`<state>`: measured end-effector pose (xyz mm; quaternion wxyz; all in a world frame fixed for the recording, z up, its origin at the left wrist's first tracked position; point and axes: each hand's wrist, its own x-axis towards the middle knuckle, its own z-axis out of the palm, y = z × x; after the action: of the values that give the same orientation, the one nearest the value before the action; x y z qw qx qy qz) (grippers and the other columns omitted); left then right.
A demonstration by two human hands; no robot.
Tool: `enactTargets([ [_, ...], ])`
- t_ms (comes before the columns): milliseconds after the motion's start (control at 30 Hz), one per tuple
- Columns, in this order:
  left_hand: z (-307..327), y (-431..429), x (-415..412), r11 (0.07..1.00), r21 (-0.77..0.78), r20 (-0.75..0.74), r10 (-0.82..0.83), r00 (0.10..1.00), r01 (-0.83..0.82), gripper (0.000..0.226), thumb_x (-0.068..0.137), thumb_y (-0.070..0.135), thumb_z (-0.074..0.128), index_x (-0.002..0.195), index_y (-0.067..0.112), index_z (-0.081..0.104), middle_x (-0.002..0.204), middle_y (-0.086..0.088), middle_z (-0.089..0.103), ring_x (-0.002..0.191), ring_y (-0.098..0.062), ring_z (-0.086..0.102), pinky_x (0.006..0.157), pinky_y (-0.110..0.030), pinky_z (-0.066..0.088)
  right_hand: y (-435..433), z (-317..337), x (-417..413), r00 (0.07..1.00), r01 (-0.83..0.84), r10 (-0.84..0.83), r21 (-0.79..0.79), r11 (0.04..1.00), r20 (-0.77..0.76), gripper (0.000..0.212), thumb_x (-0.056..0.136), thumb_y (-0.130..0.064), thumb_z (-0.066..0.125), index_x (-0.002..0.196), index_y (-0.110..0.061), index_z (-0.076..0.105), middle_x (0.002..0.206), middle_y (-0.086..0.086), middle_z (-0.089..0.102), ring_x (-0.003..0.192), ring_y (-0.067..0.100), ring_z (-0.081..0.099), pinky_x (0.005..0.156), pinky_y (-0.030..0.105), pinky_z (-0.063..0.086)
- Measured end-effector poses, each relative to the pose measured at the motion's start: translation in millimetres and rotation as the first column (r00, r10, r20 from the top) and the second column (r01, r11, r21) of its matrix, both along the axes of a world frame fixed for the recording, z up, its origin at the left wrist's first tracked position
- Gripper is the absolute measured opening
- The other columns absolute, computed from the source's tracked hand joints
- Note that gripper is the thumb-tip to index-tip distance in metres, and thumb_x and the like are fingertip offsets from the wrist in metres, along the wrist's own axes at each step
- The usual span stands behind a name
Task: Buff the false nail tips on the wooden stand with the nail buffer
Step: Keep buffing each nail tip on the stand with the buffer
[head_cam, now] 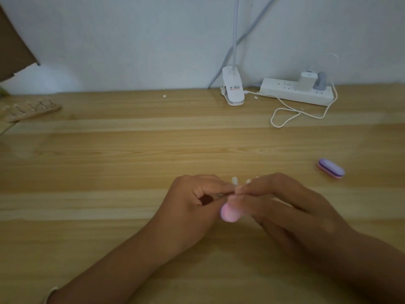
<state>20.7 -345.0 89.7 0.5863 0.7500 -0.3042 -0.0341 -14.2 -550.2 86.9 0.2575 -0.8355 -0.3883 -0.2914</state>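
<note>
Fingers of right hand around buffer

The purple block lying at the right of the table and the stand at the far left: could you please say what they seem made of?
Purple block: likely foam with matte faces, judging by its rounded edges and stacked purple, dark and pink layers. Stand: apparently pale matte wood, its colour close to the table; its holders too blurred to judge.
</note>
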Motion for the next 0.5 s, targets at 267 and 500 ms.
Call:
enactTargets([
  [267, 0.4, -1.3, 0.6, 0.989, -0.146, -0.218, -0.068, 0.973, 0.036, 0.016, 0.084, 0.012, 0.068, 0.097, 0.011, 0.078, 0.092, -0.008, 0.076, 0.087, -0.017, 0.069, 0.079, -0.03, 0.053, -5.1, -1.3, 4.5, 1.0, -0.01, 0.009, 0.049, 0.999, 0.027, 0.027, 0.096, -0.004, 0.058, 0.119, -0.016, 0.067, 0.113, 0.003, 0.063, 0.109, 0.008, 0.06, 0.095, 0.02, 0.046],
  [500, 0.6, -1.8, 0.6, 0.982, -0.179, -0.229, -0.109, 0.967, 0.068, 0.014, 0.087, 0.008, 0.066, 0.094, 0.003, 0.077, 0.08, 0.006, 0.075, 0.075, -0.001, 0.065, 0.071, -0.013, 0.047, -5.3, 1.1, 5.5, 0.999, 0.014, -0.017, 0.072, 0.997, 0.031, 0.024, 0.095, -0.004, 0.057, 0.116, -0.012, 0.066, 0.112, 0.003, 0.063, 0.11, 0.007, 0.059, 0.098, 0.016, 0.041],
])
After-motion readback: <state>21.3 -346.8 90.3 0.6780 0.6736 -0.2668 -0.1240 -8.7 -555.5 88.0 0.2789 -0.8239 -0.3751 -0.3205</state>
